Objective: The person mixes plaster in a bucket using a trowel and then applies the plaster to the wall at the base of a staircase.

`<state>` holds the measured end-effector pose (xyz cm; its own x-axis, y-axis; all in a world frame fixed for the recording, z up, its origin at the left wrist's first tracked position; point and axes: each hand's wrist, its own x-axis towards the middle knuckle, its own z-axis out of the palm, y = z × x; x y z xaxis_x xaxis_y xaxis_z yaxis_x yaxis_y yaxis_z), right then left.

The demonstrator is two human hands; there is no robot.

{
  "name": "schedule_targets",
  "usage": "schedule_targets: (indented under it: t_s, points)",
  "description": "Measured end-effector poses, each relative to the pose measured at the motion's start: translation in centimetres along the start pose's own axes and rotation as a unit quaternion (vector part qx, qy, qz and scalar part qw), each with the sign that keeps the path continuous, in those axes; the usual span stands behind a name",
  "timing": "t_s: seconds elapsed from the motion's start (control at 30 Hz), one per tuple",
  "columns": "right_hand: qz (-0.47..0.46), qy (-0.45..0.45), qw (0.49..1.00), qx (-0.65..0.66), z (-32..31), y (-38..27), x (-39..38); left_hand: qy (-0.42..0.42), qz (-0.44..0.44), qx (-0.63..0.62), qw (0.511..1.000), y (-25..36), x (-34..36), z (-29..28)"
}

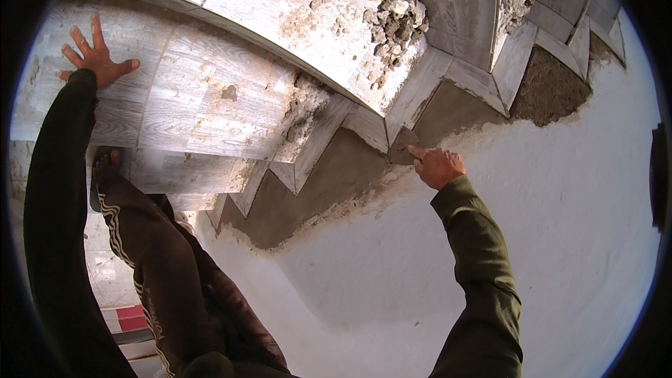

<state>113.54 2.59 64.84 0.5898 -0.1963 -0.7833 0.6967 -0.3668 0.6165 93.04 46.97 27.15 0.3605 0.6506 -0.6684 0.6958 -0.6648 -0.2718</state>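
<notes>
A white wall (560,238) meets tiled stairs (196,105) along a jagged band of grey mortar (336,161). Rubble (399,17) lies on one tread, above the tread where the left hand (98,61) rests, fingers spread and released. The right hand (439,168) grips a small trowel (402,147), index finger extended, the blade over the mortar beside a tile corner (381,141).

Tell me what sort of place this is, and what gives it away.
Most likely an indoor staircase under construction or repair: there are wood-look tiled steps, damp-looking gray mortar between their zigzag edging and the white wall, and a rubble heap on one step.
</notes>
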Motion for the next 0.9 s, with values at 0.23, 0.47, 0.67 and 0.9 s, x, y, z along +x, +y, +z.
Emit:
schedule_targets:
  t_s: [0.23,0.47,0.67,0.9]
  points:
    - [-0.016,0.027,0.999,-0.024,0.1,-0.6,-0.3,0.007,0.000,0.005,1.000,0.0,0.1,0.1]
    - [-0.005,0.014,0.999,-0.040,-0.2,-0.6,-0.9,0.015,0.000,0.008,1.000,0.2,0.0,0.1]
    - [-0.004,0.010,0.999,-0.035,0.6,-0.9,-0.9,0.004,-0.003,0.007,1.000,0.0,0.2,0.1]
    - [-0.013,0.058,0.996,-0.071,0.6,-1.5,-1.0,0.006,-0.006,0.013,1.000,-0.2,0.2,0.5]
